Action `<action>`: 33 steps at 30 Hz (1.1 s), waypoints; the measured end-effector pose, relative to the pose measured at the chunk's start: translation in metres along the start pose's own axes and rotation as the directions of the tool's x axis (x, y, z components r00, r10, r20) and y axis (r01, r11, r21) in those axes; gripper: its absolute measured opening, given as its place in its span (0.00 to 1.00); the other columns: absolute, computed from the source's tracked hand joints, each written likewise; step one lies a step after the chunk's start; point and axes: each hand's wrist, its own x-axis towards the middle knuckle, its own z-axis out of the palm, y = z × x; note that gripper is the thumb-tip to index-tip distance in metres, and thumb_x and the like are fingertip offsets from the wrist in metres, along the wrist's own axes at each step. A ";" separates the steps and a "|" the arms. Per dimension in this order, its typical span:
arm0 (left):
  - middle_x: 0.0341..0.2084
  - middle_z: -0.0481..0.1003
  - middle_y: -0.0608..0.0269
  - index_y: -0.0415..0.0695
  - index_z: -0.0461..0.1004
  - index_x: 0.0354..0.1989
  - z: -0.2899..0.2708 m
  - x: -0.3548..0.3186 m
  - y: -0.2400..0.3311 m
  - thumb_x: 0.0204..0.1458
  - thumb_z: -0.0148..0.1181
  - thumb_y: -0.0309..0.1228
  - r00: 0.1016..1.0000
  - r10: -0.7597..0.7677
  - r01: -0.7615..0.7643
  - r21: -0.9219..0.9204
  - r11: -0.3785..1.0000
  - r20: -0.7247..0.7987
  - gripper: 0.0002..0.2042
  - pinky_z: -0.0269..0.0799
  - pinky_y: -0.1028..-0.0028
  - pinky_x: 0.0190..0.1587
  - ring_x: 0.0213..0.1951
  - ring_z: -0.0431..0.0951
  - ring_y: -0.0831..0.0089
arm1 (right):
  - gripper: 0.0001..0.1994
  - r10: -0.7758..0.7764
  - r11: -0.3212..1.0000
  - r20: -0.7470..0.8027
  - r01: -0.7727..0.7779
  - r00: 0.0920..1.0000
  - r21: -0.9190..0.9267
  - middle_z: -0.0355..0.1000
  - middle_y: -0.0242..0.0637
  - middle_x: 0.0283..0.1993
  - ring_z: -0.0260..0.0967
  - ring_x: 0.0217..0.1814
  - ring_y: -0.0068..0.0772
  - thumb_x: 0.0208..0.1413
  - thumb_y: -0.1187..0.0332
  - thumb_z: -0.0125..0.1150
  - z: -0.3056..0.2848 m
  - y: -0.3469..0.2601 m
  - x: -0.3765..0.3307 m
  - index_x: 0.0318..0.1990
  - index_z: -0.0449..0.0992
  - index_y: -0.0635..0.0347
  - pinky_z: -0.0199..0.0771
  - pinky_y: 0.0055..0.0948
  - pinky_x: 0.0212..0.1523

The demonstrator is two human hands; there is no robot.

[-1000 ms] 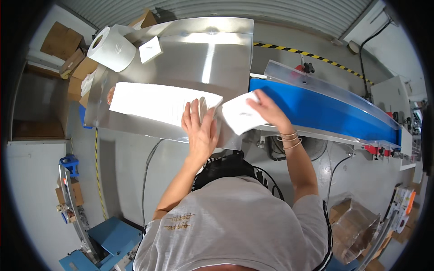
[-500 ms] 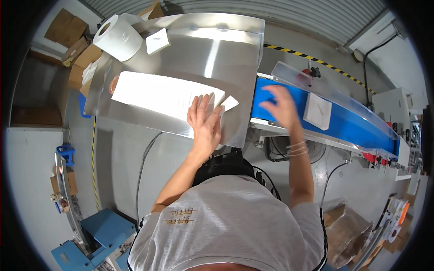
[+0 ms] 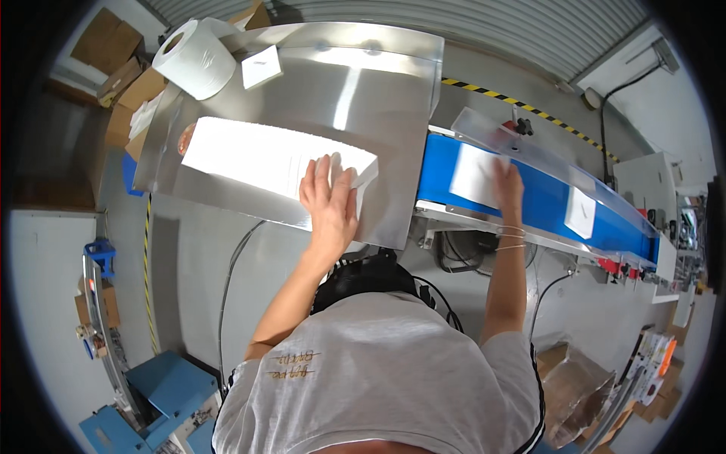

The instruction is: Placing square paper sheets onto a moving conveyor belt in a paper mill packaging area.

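A long row of thin white squares [image 3: 249, 155], packed on edge, lies across the steel table. On its right end rests my left hand [image 3: 330, 212], fingers stretched out over the top and holding nothing apart. Over the near end of the blue conveyor belt [image 3: 544, 180], my right hand [image 3: 510, 185] pinches the right edge of a white square [image 3: 475, 175]; both are smeared by motion. Whether that square touches the belt I cannot tell. Farther right on the belt lies another white square [image 3: 580, 213] with a small dark mark.
A big white paper roll [image 3: 208, 64] and a single white square [image 3: 261, 66] sit at the table's back left. Cardboard boxes [image 3: 136, 106] stand beyond its left edge. A clear guard [image 3: 529, 151] runs along the belt's far side, with a black knob [image 3: 523, 126] behind it.
My right hand, empty before, now holds a white square over the belt's near end. The square on the belt has travelled right. The tilted end piece of the row is gone.
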 end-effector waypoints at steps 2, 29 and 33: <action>0.61 0.57 0.44 0.41 0.74 0.48 0.003 0.000 -0.001 0.46 0.58 0.19 1.000 0.013 -0.013 0.005 1.000 -0.018 0.18 0.47 0.47 0.61 0.63 0.53 0.42 | 0.27 -0.078 0.911 -0.296 -0.053 0.952 -0.409 0.71 0.55 0.46 0.69 0.50 0.49 0.50 0.49 0.62 -0.007 -0.003 -0.011 0.49 0.71 0.63 0.67 0.44 0.50; 0.62 0.57 0.45 0.41 0.76 0.48 -0.003 -0.005 -0.016 0.45 0.58 0.17 0.999 0.039 -0.039 -0.012 0.999 -0.009 0.18 0.46 0.45 0.62 0.64 0.50 0.41 | 0.21 -0.399 0.913 -0.272 0.353 0.876 -0.204 0.72 0.45 0.46 0.68 0.49 0.49 0.44 0.65 0.68 -0.005 -0.066 -0.045 0.48 0.73 0.57 0.70 0.41 0.48; 0.63 0.56 0.47 0.45 0.77 0.47 -0.004 -0.006 -0.016 0.45 0.57 0.17 0.997 0.071 -0.071 -0.004 0.997 0.021 0.19 0.43 0.43 0.62 0.65 0.49 0.41 | 0.20 -0.641 0.754 0.356 0.471 0.680 0.458 0.69 0.38 0.52 0.68 0.52 0.37 0.49 0.69 0.66 0.024 -0.156 -0.080 0.51 0.72 0.55 0.71 0.33 0.51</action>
